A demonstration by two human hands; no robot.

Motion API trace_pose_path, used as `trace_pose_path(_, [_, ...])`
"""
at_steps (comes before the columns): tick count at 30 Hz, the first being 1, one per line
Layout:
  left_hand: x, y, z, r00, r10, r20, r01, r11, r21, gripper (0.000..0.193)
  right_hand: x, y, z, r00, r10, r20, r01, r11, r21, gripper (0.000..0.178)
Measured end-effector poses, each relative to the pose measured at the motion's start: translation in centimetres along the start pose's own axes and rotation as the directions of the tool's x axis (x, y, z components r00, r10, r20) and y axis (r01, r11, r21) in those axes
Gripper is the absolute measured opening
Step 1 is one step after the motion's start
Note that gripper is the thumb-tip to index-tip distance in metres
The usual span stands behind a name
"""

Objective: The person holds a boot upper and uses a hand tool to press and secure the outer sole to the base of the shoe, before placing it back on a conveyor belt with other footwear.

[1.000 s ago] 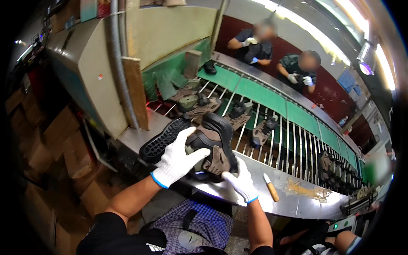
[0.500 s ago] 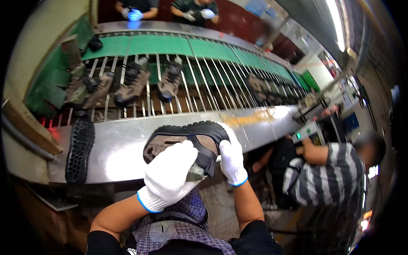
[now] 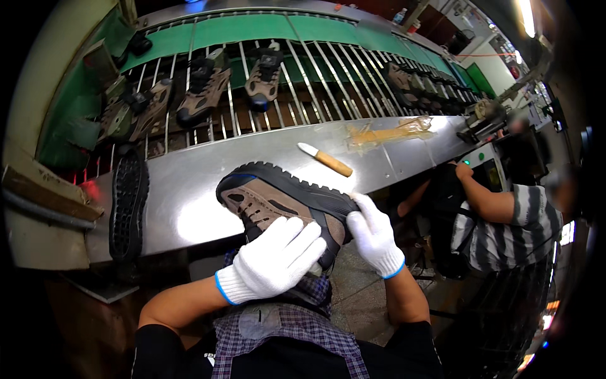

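Observation:
A brown and black shoe [image 3: 283,197] is held on its side over the near edge of a metal ledge, its lugged black sole facing away from me and its toe to the left. My left hand [image 3: 278,258], in a white knit glove, lies across the upper and the laces, steadying the shoe. At the heel end my right hand [image 3: 374,235], gloved too, grips the sole's edge; its thumb is partly hidden. Just beyond the shoe rests a short tool [image 3: 325,159] with a wooden handle and a pale tip.
A loose black sole [image 3: 128,208] lies at the ledge's left end. Several similar shoes [image 3: 207,88] sit on the metal-bar rack [image 3: 322,82] behind the ledge [image 3: 208,155]. On the right a seated person in a striped shirt [image 3: 505,230] works beside a machine [image 3: 486,165].
The shoe has turned, so its toe and laces show more and its sole points farther away. My right hand has shifted right along the heel. The wooden-handled tool has come into view.

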State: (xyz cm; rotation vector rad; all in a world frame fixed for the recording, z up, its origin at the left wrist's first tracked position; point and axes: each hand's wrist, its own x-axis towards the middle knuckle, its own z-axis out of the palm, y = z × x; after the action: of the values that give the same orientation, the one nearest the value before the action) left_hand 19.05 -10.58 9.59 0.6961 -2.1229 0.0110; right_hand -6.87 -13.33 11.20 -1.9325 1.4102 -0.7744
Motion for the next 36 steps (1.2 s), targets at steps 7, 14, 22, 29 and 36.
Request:
trace_pose_path(7, [-2.6,0.1,-1.3,0.995,0.007,0.099,-0.004,0.999,-0.034,0.043,1.8,-0.9,1.7,0.941,0.170,0.293,-0.205,0.975,0.091,0.051])
trace_pose_path(14, [-5.9,0.0,-0.6,0.966,0.136,0.220,-0.131,0.991,-0.038,0.038,4.1,-2.4,4.4,0.736,0.350,0.580,-0.144,0.918,-0.370,0.064])
trace_pose_path(22, [-7.1,-0.5,-1.5,0.968,0.121,0.218,-0.116,0.993,-0.035,0.035,11.2,1.3,10.0,0.888,-0.077,0.453,0.020,0.991,0.129,0.054])
trace_pose_path(29, [-10.3,-0.2,0.7,0.986,0.081,0.145,-0.077,0.997,-0.030,0.028,10.6,0.5,14.8,0.899,0.000,0.437,-0.139,0.948,0.286,0.062])
trace_pose_path(36, [-10.5,-0.6,-0.7,0.984,0.050,0.172,-0.037,0.996,-0.078,0.035,5.3,-2.6,9.6,0.743,0.302,0.597,-0.202,0.952,-0.231,0.071])
